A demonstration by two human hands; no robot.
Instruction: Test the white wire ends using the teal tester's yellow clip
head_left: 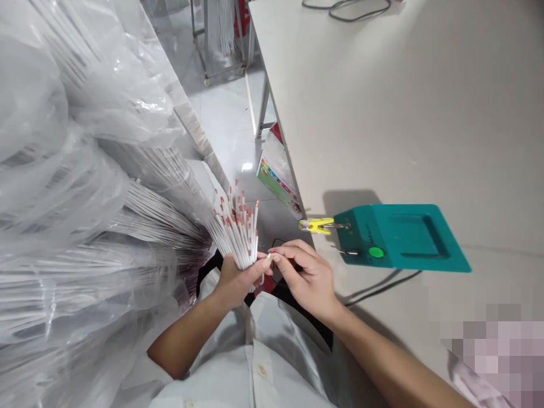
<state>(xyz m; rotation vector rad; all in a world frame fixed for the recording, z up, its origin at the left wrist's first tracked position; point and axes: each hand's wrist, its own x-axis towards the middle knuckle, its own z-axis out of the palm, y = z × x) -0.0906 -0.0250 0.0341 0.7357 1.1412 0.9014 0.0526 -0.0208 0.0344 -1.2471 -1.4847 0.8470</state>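
Bags (63,170) of sticks fill my left; counter (403,113) on my right carries a teal box (403,238). My left hand (238,280) fingers wrapped tight round a red-tipped bundle (240,232), held just off the counter edge. My right hand (308,277) fingers pinch one stick (268,256) at its base. Yellow clip (317,225) on the box's left end

clear plastic film (63,170), thin, glossy and crinkled, wraps the bundles at the left. the sticks (240,232) look smooth and matt white, with dull red tips. the table (403,113) has a smooth, matt off-white top. the teal box (399,235) is matt plastic, its yellow clip (315,225) a shinier plastic. the shirt (263,357) is plain white cloth.
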